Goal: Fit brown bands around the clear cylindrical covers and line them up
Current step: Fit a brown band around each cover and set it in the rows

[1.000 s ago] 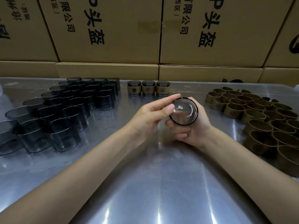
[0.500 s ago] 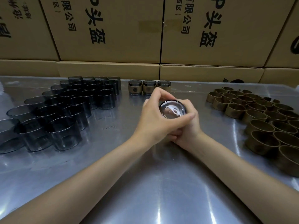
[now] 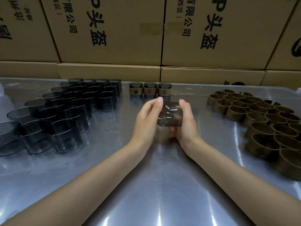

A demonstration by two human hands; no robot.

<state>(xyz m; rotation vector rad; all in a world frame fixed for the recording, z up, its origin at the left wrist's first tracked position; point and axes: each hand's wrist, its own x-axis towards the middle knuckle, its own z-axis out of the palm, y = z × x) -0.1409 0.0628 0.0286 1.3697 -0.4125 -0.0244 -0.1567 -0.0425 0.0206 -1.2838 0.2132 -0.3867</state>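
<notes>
Over the middle of the metal table my left hand [image 3: 146, 119] and my right hand [image 3: 185, 123] hold one clear smoky cylindrical cover [image 3: 169, 115] between them, lying on its side. The picture is blurred there, and no brown band shows on this cover. Three finished covers with brown bands [image 3: 150, 92] stand in a row at the far edge. Several bare clear covers [image 3: 65, 110] are grouped at the left. Several loose brown bands [image 3: 263, 121] are grouped at the right.
Stacked cardboard boxes [image 3: 114, 33] with printed characters form a wall right behind the shiny metal table [image 3: 154, 185]. Both forearms reach in from the near edge.
The cover has been turned from end-on to lying on its side. My left hand came off its top and now grips its left side; my right hand grips the right side.
</notes>
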